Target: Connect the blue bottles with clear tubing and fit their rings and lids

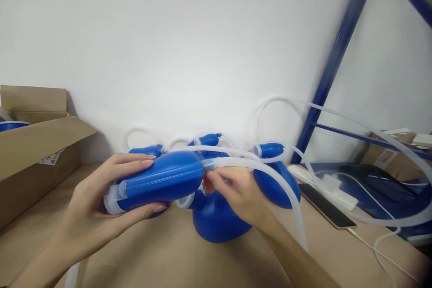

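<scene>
My left hand [101,200] wraps round a blue rubber bulb [162,179] with clear end caps, held sideways above the table. My right hand [232,189] pinches the clear flexible tube [286,189] right where it meets the bulb's narrow end. The tube bends down past my right forearm. Behind and under the hands lie several more blue bulbs [216,220] with white tubes attached.
An open cardboard box [37,144] stands at the left. A blue metal frame [334,63] leans against the white wall at the right. A phone [326,207] and a white power strip [334,189] lie on the brown table [175,256], with loose tubing looping over them.
</scene>
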`<state>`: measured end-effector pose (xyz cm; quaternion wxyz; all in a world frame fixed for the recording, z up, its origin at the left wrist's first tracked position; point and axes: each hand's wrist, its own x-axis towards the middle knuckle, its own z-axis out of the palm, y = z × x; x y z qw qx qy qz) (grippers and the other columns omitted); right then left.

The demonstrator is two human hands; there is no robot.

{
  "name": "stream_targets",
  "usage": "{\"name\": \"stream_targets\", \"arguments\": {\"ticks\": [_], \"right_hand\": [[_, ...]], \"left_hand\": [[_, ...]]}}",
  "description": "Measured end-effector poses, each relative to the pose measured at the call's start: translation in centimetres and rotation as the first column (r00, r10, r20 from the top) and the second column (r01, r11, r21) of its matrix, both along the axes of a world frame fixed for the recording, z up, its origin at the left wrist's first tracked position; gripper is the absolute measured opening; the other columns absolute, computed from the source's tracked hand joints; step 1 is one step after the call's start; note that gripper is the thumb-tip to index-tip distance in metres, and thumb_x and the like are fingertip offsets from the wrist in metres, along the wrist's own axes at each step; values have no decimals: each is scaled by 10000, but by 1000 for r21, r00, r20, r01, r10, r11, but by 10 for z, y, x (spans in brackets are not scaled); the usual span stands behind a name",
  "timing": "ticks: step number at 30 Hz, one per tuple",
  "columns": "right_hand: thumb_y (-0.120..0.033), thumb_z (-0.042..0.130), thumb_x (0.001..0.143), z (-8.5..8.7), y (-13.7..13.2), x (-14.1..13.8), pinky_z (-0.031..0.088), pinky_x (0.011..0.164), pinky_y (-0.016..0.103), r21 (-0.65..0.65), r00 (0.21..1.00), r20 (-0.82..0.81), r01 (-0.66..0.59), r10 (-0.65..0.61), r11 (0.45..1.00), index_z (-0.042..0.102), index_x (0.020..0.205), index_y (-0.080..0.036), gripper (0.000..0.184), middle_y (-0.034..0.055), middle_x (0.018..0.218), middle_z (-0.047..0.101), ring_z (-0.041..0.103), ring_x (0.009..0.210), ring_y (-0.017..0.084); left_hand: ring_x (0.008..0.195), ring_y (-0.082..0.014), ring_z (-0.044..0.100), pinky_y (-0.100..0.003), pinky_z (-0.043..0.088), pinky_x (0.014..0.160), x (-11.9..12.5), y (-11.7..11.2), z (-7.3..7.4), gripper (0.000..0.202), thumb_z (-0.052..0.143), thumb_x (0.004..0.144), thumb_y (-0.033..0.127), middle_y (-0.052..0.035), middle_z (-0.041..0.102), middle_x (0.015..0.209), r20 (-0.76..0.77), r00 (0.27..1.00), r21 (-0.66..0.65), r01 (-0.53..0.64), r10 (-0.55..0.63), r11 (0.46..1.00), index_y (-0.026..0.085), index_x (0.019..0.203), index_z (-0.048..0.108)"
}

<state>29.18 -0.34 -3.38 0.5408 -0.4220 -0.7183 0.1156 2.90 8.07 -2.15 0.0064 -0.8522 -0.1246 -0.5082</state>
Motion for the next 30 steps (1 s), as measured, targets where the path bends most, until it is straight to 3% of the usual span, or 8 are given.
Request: {"name": "stream_targets", "arguments": {"ticks": [8,15,22,26,30], "right_hand": [[-348,540,1035,-4,7,-4,568,607,225,-105,965,-236,-141,113,984,701,764,-184,356,13,705,708,699,631,139],[-364,576,1027,-8,7,-10,596,676,236,-61,937,-339,-115,88,992,703,768,-188,338,17,759,724,719,703,145],[-504,615,1011,-14,15,-15,618,700,260,-67,843,-510,-238,171,969,727,874,-203,349,14,792,751,722,697,148],[-555,615,999,-17,19,-12,620,746,287,-82,863,-486,-206,141,975,738,898,-197,392,32,839,761,727,747,165],[-531,606,1010,-15,18,-6,607,800,294,-106,924,-375,-129,81,986,735,900,-191,380,39,893,761,728,828,175]], "left_hand": [[1116,-153,698,-243,578,989,-2,3,-4,463,778,910,424,-22,680,1288,6,1000,23,-27,27,999,287,1319,610],[1137,-164,705,-252,590,996,1,3,-7,501,804,882,376,-15,690,1287,64,998,6,-21,21,1000,307,1339,610],[1081,-205,737,-311,612,992,8,6,-17,480,822,841,420,-16,736,1219,159,986,-47,-45,52,998,306,1272,642],[1025,-221,745,-329,624,961,10,7,-22,495,821,816,506,-3,755,1163,156,979,-121,-111,130,986,315,1247,668],[998,-236,744,-361,625,940,10,8,-23,500,805,816,545,-9,755,1149,147,977,-110,-142,157,984,317,1240,669]]}}
